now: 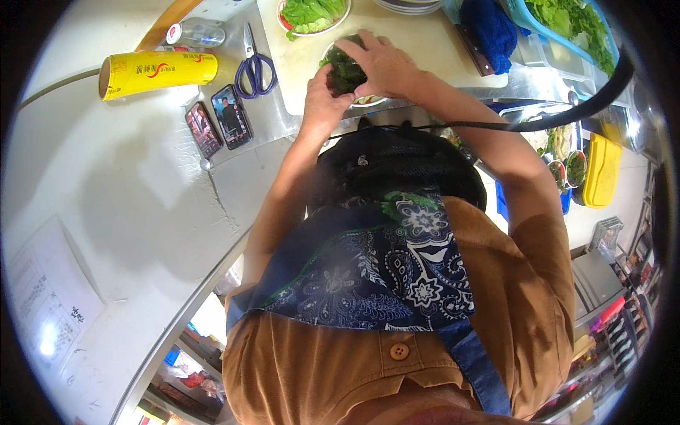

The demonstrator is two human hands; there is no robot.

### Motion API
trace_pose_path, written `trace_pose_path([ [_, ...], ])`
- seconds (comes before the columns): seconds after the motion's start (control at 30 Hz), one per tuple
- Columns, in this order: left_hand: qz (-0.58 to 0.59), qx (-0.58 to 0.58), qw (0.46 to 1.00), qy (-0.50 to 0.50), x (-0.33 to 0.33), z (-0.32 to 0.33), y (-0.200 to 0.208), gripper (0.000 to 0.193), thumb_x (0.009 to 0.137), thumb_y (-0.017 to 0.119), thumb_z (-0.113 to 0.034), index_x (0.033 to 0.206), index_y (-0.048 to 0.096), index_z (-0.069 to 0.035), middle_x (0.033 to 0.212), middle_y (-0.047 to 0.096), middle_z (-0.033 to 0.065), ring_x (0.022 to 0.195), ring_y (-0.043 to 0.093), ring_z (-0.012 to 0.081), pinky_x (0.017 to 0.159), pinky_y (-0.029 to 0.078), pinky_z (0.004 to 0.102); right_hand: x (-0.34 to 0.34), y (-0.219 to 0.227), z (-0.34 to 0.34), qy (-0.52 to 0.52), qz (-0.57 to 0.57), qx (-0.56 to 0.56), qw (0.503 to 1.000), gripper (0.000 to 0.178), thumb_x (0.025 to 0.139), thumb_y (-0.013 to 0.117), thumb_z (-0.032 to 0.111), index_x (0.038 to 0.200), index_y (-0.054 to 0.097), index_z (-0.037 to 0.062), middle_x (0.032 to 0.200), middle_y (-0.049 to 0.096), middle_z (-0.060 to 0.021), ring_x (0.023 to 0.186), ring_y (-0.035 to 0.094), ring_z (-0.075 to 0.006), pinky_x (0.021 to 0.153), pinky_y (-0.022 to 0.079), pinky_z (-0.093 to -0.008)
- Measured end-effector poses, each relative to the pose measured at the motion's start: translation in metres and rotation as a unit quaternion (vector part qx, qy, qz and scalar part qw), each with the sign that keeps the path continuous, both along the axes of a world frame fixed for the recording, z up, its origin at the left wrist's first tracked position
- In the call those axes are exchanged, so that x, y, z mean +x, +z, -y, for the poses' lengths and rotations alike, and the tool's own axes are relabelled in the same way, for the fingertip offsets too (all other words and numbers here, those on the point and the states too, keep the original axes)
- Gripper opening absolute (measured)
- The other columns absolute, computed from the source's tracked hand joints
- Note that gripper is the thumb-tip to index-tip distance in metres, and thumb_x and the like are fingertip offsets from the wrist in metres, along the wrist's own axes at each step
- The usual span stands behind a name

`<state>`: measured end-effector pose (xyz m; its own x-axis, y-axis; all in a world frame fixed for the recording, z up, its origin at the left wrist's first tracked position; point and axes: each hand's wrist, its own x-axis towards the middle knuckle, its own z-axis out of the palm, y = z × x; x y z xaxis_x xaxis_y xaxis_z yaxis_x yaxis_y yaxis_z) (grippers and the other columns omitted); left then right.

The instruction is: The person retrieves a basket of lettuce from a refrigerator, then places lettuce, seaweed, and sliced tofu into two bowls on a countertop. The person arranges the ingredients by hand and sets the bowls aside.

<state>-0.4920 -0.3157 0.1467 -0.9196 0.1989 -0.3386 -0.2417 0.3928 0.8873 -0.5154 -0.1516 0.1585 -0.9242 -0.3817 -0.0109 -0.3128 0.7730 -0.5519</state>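
Observation:
Both my hands are cupped round a clump of dark green leaves over a bowl on the white cutting board. My left hand presses the near left side of the clump, its fingers curled in. From the right, my right hand reaches over the clump with its thumb near my left fingers. Most of that bowl is hidden by the leaves and hands. Just beyond stands another bowl filled with light green lettuce.
Left of the board lie purple-handled scissors, two phones, a yellow tube-shaped roll and a clear jar. A knife, a blue cloth and a blue bin of greens sit right. A black cable crosses my right arm.

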Motion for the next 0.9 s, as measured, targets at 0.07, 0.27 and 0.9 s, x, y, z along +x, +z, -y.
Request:
trace_pose_path([
  [0.07, 0.044, 0.041, 0.998, 0.013, 0.000, -0.003, 0.001, 0.066, 0.075, 0.059, 0.007, 0.134, 0.031, 0.000, 0.115, 0.050, 0.0146, 0.099, 0.055, 0.0200, 0.084, 0.046, 0.0289, -0.003, -0.008, 0.006, 0.009, -0.066, 0.027, 0.997, 0.047, 0.066, 0.069, 0.021, 0.110, 0.055, 0.0145, 0.103, 0.052, -0.0193, 0.095, 0.054, -0.0380, 0.081, 0.045, -0.0454],
  [0.27, -0.007, 0.099, 0.994, 0.054, 0.006, 0.006, 0.002, 0.053, 0.075, 0.055, 0.007, 0.126, 0.041, -0.002, 0.098, 0.054, 0.0084, 0.085, 0.057, 0.0163, 0.075, 0.048, 0.0270, -0.015, -0.011, 0.008, 0.017, -0.109, 0.002, 0.994, 0.013, 0.073, 0.057, 0.014, 0.081, 0.063, 0.0051, 0.083, 0.059, -0.0179, 0.082, 0.059, -0.0348, 0.073, 0.047, -0.0436],
  [0.9, 0.113, 0.136, 0.975, 0.133, -0.027, -0.009, -0.044, 0.024, 0.083, 0.049, 0.005, 0.107, 0.050, 0.006, 0.088, 0.062, 0.0166, 0.061, 0.063, 0.0208, 0.044, 0.051, 0.0266, -0.007, 0.010, -0.010, 0.039, -0.140, -0.063, 0.987, 0.024, 0.061, 0.061, -0.006, 0.079, 0.050, 0.0061, 0.088, 0.053, -0.0119, 0.101, 0.053, -0.0337, 0.079, 0.044, -0.0414],
])
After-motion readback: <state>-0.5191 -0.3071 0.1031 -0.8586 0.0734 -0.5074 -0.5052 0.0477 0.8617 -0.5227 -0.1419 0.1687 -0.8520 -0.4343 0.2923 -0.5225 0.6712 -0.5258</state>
